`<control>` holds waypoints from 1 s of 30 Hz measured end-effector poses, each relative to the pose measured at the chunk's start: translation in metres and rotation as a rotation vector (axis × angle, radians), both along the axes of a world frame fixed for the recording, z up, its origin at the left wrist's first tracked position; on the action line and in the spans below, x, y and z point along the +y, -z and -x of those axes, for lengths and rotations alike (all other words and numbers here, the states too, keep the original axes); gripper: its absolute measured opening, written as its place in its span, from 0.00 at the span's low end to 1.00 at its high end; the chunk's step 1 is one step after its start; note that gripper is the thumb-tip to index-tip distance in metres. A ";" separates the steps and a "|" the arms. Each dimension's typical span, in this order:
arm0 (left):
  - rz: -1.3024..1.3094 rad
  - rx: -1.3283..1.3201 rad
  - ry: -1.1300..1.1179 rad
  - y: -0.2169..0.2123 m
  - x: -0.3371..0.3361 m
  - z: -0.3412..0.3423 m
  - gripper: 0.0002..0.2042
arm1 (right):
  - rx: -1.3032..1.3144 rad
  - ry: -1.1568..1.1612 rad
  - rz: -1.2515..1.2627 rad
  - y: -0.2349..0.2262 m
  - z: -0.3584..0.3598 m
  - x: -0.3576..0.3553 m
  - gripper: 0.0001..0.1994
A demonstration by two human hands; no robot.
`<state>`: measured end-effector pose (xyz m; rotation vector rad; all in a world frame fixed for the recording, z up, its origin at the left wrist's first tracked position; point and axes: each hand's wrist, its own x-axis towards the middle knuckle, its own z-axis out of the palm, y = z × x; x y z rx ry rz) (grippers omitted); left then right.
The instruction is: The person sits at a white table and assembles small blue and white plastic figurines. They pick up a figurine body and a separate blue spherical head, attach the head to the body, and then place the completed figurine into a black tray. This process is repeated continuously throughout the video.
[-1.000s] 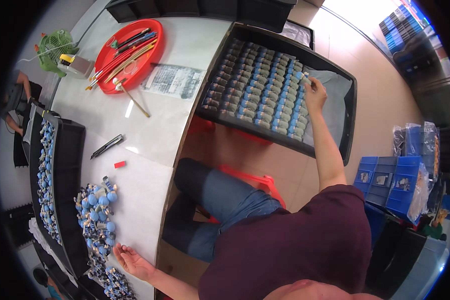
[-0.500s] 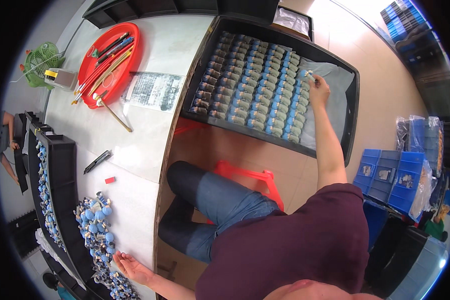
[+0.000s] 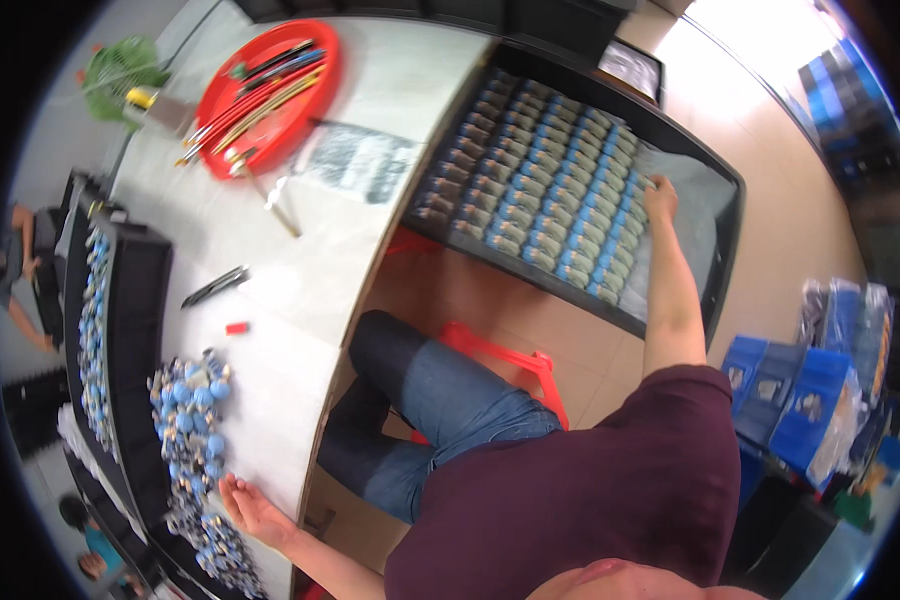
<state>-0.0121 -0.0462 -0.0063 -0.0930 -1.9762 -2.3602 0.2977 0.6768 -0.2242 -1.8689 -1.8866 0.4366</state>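
Red tray (image 3: 298, 120) of brushes (image 3: 270, 107), dark cutter (image 3: 215, 286) nearer; left hand (image 3: 250, 508) open, empty, beside a heap (image 3: 185, 420); here, right hand (image 3: 660, 198) bunched (too blurred to tell any hold) by blue-and-grey figurines (image 3: 560, 185), tightly rowed in the black bin (image 3: 736, 215).

There are two figurine trays (image 3: 670, 132), one red plate (image 3: 307, 112) and one fan (image 3: 122, 82).

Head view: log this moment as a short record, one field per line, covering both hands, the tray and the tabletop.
Left hand: open, beside the heap of small figures
Right hand: at the tray's rightmost row; grasp too blurred to tell
Black tray: holds rows of figures
White tabletop: red dish with brushes, dark slim tool, small red block
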 end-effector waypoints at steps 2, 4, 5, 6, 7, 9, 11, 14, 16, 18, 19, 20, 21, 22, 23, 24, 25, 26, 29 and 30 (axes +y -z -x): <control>-0.008 -0.017 -0.027 0.006 -0.004 -0.003 0.14 | -0.001 -0.114 -0.018 0.026 -0.020 0.018 0.17; -0.031 -0.016 -0.049 0.013 -0.015 -0.009 0.14 | 0.163 -0.251 0.023 0.033 -0.025 0.018 0.19; -0.038 -0.033 -0.101 0.013 -0.013 -0.008 0.13 | 0.063 -0.300 0.064 0.033 -0.029 0.023 0.18; -0.059 -0.052 -0.098 0.004 -0.002 -0.004 0.12 | 0.121 -0.434 0.080 0.047 -0.049 0.039 0.19; -0.049 -0.056 -0.153 -0.014 0.004 -0.017 0.11 | 0.203 -0.382 0.267 0.027 -0.025 0.014 0.20; -0.033 -0.054 -0.074 -0.029 0.023 0.003 0.11 | -0.134 -0.284 0.168 0.058 -0.048 0.033 0.17; 0.013 -0.076 -0.100 -0.021 0.014 -0.007 0.10 | -0.202 -0.233 -0.095 0.021 -0.014 0.031 0.17; -0.036 0.000 -0.072 -0.003 0.005 -0.012 0.10 | 0.080 -0.197 -0.445 -0.043 0.047 0.005 0.16; -0.084 0.002 -0.059 0.000 0.003 -0.017 0.10 | 0.220 -0.311 -0.514 -0.085 0.092 -0.022 0.16; -0.130 -0.022 -0.035 -0.005 0.003 -0.019 0.10 | 0.428 -0.434 -0.598 -0.126 0.129 -0.055 0.15; -0.132 -0.017 -0.039 -0.008 0.001 -0.018 0.10 | 0.522 -0.476 -0.637 -0.146 0.141 -0.071 0.15; -0.141 -0.017 -0.024 -0.008 0.004 -0.015 0.10 | 0.603 -0.504 -0.686 -0.163 0.152 -0.091 0.14; -0.151 -0.019 -0.007 -0.008 0.006 -0.012 0.10 | 0.681 -0.532 -0.737 -0.182 0.160 -0.110 0.14; -0.148 -0.015 -0.004 -0.005 0.008 -0.011 0.10 | 0.738 -0.559 -0.796 -0.203 0.170 -0.132 0.14; -0.140 -0.012 -0.013 -0.005 0.004 -0.011 0.10 | 0.799 -0.598 -0.845 -0.220 0.186 -0.160 0.14; -0.133 -0.010 -0.023 -0.003 0.000 -0.014 0.09 | 0.835 -0.697 -0.826 -0.237 0.204 -0.188 0.13; -0.137 -0.015 -0.023 -0.001 -0.001 -0.016 0.09 | 0.845 -0.800 -0.798 -0.249 0.220 -0.221 0.13; -0.130 -0.010 -0.011 -0.003 0.000 -0.012 0.09 | 0.846 -0.893 -0.751 -0.262 0.235 -0.258 0.12; -0.156 0.006 0.043 -0.004 0.002 -0.007 0.09 | 1.084 -1.319 -0.433 -0.268 0.284 -0.355 0.10; -0.158 0.000 0.053 -0.004 0.001 -0.008 0.09 | 1.047 -1.476 -0.349 -0.275 0.297 -0.393 0.10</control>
